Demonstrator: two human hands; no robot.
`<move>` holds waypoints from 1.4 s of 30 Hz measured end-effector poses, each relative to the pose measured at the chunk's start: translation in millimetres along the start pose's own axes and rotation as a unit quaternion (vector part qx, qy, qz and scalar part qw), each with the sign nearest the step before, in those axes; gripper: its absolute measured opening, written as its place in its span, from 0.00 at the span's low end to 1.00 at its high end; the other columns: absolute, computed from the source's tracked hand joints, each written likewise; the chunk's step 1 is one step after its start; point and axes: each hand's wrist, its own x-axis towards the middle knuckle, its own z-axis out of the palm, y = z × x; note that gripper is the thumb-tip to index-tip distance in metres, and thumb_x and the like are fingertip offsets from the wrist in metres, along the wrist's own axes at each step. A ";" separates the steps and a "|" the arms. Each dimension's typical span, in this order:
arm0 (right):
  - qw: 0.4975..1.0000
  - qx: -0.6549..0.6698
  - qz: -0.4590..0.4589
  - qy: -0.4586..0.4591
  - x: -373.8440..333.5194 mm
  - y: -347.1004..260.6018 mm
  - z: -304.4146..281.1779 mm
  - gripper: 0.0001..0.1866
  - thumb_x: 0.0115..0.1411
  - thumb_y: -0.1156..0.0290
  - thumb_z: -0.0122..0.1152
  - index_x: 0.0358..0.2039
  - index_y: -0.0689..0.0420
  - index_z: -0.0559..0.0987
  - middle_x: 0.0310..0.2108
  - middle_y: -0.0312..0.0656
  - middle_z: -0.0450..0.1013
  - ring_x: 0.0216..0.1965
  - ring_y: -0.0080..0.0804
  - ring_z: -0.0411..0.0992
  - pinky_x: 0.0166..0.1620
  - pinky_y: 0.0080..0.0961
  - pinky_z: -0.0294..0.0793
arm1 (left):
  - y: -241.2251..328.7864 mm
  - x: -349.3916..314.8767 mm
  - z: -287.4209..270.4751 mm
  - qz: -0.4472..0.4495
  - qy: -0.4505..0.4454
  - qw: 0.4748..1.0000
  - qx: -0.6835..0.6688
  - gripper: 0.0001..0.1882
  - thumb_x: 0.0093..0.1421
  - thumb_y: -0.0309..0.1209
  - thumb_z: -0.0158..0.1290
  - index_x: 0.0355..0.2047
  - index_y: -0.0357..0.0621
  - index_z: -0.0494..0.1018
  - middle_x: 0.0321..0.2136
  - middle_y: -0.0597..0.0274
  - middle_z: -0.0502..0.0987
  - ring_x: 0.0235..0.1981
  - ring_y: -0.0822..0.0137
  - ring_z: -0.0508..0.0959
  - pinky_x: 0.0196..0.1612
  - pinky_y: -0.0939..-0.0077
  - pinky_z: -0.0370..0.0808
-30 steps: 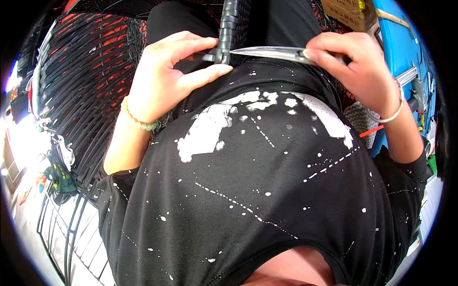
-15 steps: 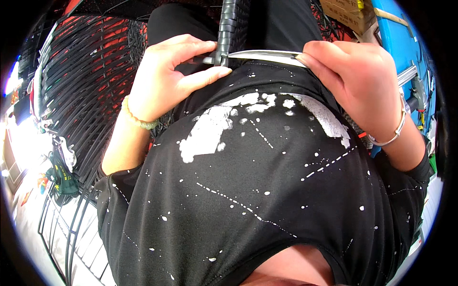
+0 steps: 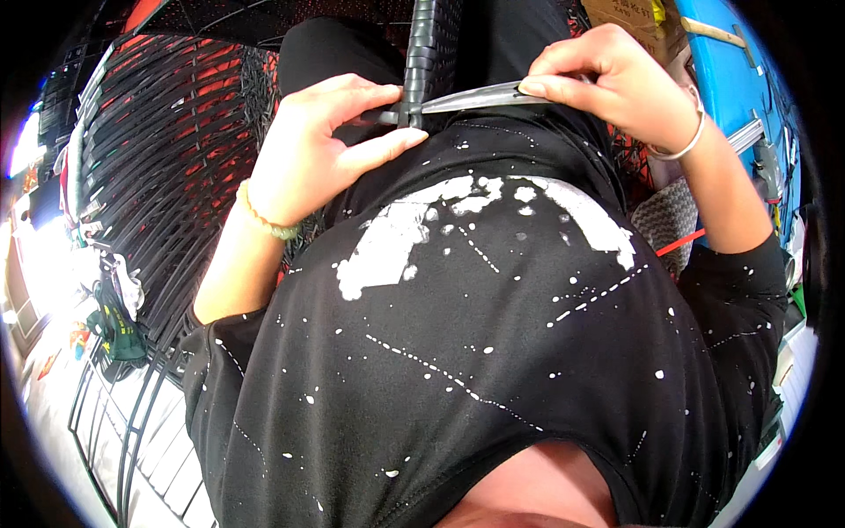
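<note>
A black woven bar, wrapped in flat plastic wicker strip, comes down from the top edge to just above my lap. My left hand is closed at its lower end, index finger and thumb pressed near the last wraps. From that end a shiny flat strip runs taut to the right and slightly up. Between thumb and fingers, my right hand pinches the strip's other stretch. A short dark piece pokes out left of the bar, partly hidden by my left fingers.
Rows of black wicker strips over red stand on the left. A thin black metal frame lies below them. At the upper right are a cardboard box and a blue surface. A red stick shows beside my right arm.
My right hand has moved up and a little left, turning the strip's angle. The left hand stays at the bar's end, shifted only slightly.
</note>
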 end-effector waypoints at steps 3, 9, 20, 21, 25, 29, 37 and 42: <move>0.985 -0.130 -0.097 0.057 -9.9 -4.0 3.9 0.07 0.55 0.71 0.61 0.28 0.63 0.79 0.20 0.41 0.72 0.20 0.30 0.69 0.25 0.23 0.67 | 3.3 -4.6 1.5 0.009 0.007 1.000 0.021 0.20 0.45 0.28 0.66 0.38 0.31 0.76 0.30 0.56 0.77 0.31 0.70 0.78 0.36 0.80 0.76; 0.983 -0.087 -0.137 0.087 -11.8 20.2 14.8 0.06 0.54 0.72 0.62 0.30 0.61 0.80 0.22 0.41 0.74 0.20 0.28 0.69 0.25 0.21 0.66 | 6.0 -2.8 -2.8 -0.002 -0.011 1.000 -0.010 0.17 0.48 0.28 0.64 0.38 0.32 0.76 0.30 0.57 0.78 0.31 0.70 0.78 0.40 0.81 0.75; 0.985 -0.117 -0.052 0.116 -27.1 20.6 25.7 0.08 0.55 0.67 0.62 0.31 0.57 0.80 0.18 0.41 0.72 0.19 0.26 0.69 0.25 0.19 0.67 | -14.6 -18.0 19.6 -0.340 -0.063 0.692 -0.634 0.15 0.62 0.29 0.50 0.48 0.39 0.68 0.39 0.61 0.75 0.42 0.65 0.76 0.46 0.68 0.76; 0.983 -0.123 -0.044 0.130 -30.2 17.1 23.0 0.08 0.54 0.66 0.63 0.30 0.56 0.81 0.18 0.42 0.71 0.18 0.27 0.69 0.25 0.20 0.67 | -13.3 -17.5 18.7 -0.340 -0.060 0.706 -0.618 0.15 0.62 0.29 0.50 0.48 0.39 0.68 0.39 0.61 0.75 0.42 0.65 0.77 0.45 0.68 0.76; 0.965 -0.088 -0.030 0.246 -48.4 36.6 5.4 0.11 0.59 0.66 0.60 0.30 0.62 0.80 0.20 0.31 0.73 0.22 0.13 0.66 0.26 0.14 0.64 | -2.7 -15.6 20.1 -0.335 -0.033 0.773 -0.537 0.13 0.62 0.30 0.50 0.46 0.38 0.70 0.37 0.61 0.76 0.40 0.65 0.78 0.42 0.71 0.78; 0.970 0.054 0.089 0.219 -51.8 30.6 19.8 0.10 0.60 0.67 0.59 0.32 0.61 0.80 0.23 0.29 0.73 0.24 0.10 0.64 0.27 0.10 0.63 | -2.8 -17.0 26.3 -0.308 -0.006 0.802 -0.512 0.13 0.62 0.32 0.50 0.44 0.37 0.70 0.35 0.62 0.75 0.38 0.68 0.78 0.40 0.72 0.78; 0.934 0.264 0.124 0.207 -41.2 36.9 50.8 0.10 0.62 0.69 0.56 0.32 0.63 0.79 0.15 0.23 0.62 0.15 0.07 0.54 0.19 0.09 0.49 | -7.0 -12.2 34.2 -0.270 0.013 0.821 -0.503 0.10 0.61 0.31 0.53 0.40 0.39 0.70 0.28 0.66 0.73 0.28 0.76 0.74 0.32 0.80 0.76; 0.925 0.285 0.138 0.210 -36.2 34.5 51.4 0.10 0.63 0.68 0.55 0.32 0.63 0.77 0.13 0.23 0.60 0.13 0.07 0.53 0.17 0.10 0.46 | -11.0 -6.4 40.6 -0.244 0.023 0.835 -0.493 0.11 0.62 0.36 0.52 0.37 0.40 0.70 0.24 0.68 0.71 0.25 0.77 0.73 0.30 0.80 0.74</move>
